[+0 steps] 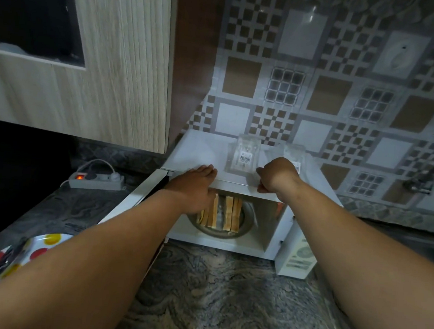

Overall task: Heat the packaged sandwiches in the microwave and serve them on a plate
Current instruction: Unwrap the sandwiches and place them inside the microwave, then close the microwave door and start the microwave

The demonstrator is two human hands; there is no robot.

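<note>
Head view: sandwiches (220, 213) stand upright on a metal plate (249, 221) inside the open microwave (198, 149) at 12 o'clock on the tabletop (212, 295). Left hand (198, 182) rests flat, fingers straight, on its top; right hand (278, 175) is curled there, its hold unclear. Soft, light bread likely crushes easily; lift by the plate's rim.

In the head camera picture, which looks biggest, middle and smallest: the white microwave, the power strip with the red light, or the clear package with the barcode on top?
1. white microwave
2. power strip
3. clear package

The last two look nearly alike, and the package sits farther away, so their order is unsure.
</note>
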